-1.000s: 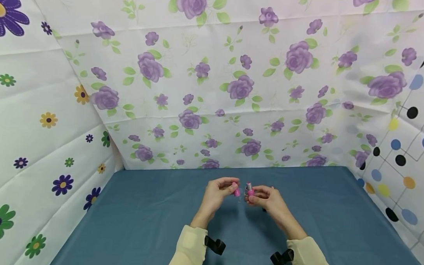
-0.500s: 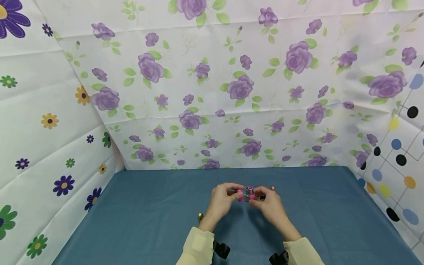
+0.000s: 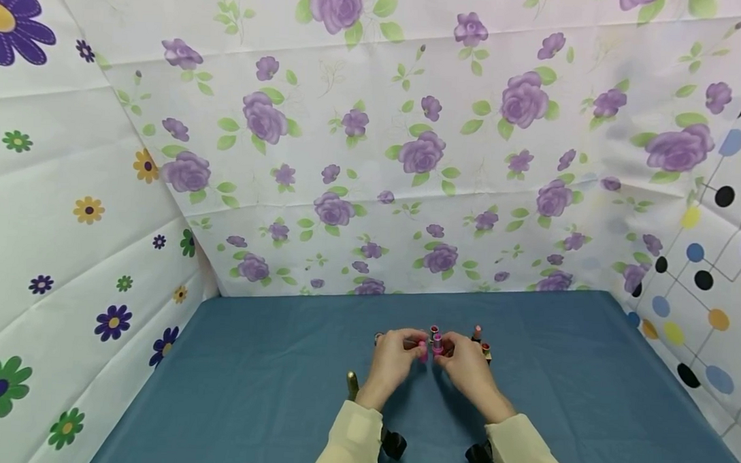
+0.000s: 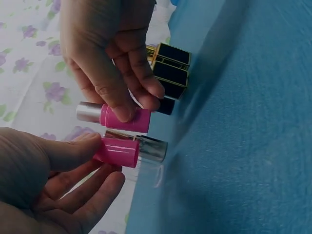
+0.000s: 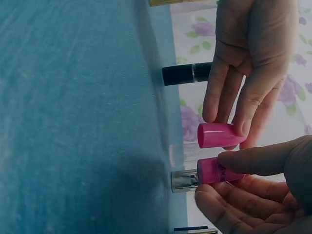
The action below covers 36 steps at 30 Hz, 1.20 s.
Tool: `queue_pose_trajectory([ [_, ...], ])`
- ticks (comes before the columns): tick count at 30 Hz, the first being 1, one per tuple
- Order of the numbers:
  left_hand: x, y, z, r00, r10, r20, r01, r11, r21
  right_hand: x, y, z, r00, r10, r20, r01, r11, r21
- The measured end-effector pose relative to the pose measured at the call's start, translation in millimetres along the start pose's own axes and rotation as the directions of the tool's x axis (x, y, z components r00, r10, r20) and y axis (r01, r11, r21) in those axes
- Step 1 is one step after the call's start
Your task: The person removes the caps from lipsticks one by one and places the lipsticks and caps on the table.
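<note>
In the head view my left hand (image 3: 393, 363) pinches a pink lipstick cap (image 5: 222, 135) between thumb and fingers. Close beside it, my right hand (image 3: 465, 365) grips the pink base of an uncapped lipstick (image 4: 125, 118), its silver tube pointing up. The cap and this lipstick are apart, side by side. Just behind them stands another lipstick (image 3: 434, 331) with a red tip; its silver lower part shows in both wrist views.
Black-and-gold lipsticks (image 4: 170, 73) stand beyond my right hand. A black tube (image 5: 181, 74) is behind my left hand, and a gold tube (image 3: 352, 384) stands by my left wrist. Blue cloth (image 3: 267, 378) covers the table; patterned sheets hang around it.
Both hands have come down lower in view, and the left has shifted right, bringing the cap nearer the lipstick. The standing lipsticks around them now show more. Both holds are kept.
</note>
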<state>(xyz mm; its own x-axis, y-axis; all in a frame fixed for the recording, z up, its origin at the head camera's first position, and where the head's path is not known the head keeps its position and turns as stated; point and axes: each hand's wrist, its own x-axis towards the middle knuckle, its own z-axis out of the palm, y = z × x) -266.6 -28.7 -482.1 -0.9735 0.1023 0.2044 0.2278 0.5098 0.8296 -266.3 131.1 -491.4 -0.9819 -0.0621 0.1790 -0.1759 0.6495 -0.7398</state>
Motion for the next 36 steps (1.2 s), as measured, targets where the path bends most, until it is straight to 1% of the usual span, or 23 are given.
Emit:
queue_pose_trajectory([
  [5,-0.7,-2.1,4.0,1.000,-0.014,0.012,0.014,1.000,0.007,0.7,2,6,1.000,-0.006,0.002,0.006,0.998,-0.058],
  [10,0.5,-3.4,7.8,1.000,-0.007,-0.001,0.008,0.999,0.051,2.0,4,11,1.000,-0.012,0.003,0.012,0.996,-0.093],
  [17,0.9,-3.9,10.4,1.000,-0.013,0.009,0.012,0.997,0.074,3.4,3,16,1.000,0.005,-0.012,-0.007,0.987,-0.158],
  [24,-0.3,-4.7,12.1,1.000,-0.021,0.016,0.019,0.995,0.101,2.5,6,17,1.000,-0.015,-0.007,0.014,0.984,-0.176],
  [32,-1.4,-6.6,12.6,0.999,-0.008,0.034,0.004,0.994,0.108,1.9,5,16,0.999,-0.043,-0.019,0.039,0.984,-0.172],
  [36,-0.4,-7.4,11.8,0.999,0.000,0.046,-0.006,0.994,0.112,1.5,4,14,0.999,-0.038,-0.020,0.034,0.985,-0.168],
])
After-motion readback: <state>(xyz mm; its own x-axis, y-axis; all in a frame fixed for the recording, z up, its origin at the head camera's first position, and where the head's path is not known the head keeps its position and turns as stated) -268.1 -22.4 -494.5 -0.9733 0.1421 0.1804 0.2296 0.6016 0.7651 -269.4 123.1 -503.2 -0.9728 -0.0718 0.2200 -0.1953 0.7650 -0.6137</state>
